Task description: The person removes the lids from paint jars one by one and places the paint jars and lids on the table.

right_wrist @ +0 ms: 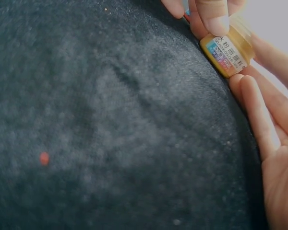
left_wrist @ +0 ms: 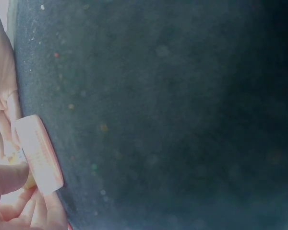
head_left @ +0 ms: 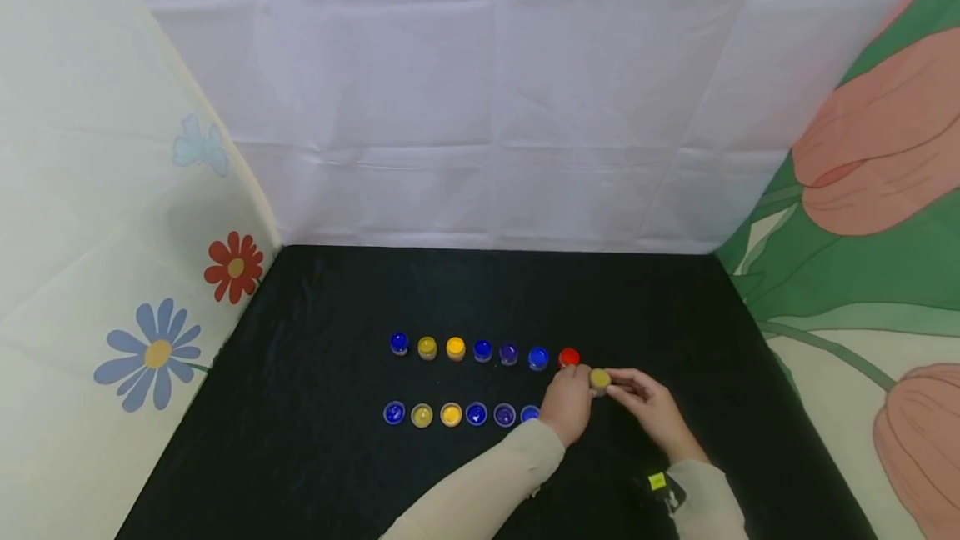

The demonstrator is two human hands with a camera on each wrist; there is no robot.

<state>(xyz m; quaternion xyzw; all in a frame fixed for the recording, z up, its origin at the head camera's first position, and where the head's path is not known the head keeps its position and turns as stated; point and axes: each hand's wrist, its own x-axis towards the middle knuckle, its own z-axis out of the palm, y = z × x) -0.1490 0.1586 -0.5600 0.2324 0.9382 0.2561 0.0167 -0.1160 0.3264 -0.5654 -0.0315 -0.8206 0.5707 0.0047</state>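
In the head view, a small yellow paint jar (head_left: pixel 599 381) is between my two hands, at the right end of a row of jars. My left hand (head_left: pixel 567 403) pinches it from the left, right beside a red paint jar (head_left: pixel 569 357). From the right, my right hand (head_left: pixel 656 412) holds it with thumb and fingertips. The right wrist view shows the tilted jar (right_wrist: pixel 229 53) with its printed label and yellow contents. In the left wrist view the jar (left_wrist: pixel 40 154) is washed out by glare. Whether its lid is on cannot be told.
More small jars in blue, yellow and violet, such as a blue jar (head_left: pixel 400 344), continue the back row leftward. A front row of shallow round discs, probably lids, includes a yellow disc (head_left: pixel 422 416); my left arm hides its right end. Black cloth (head_left: pixel 322 457) covers the table.
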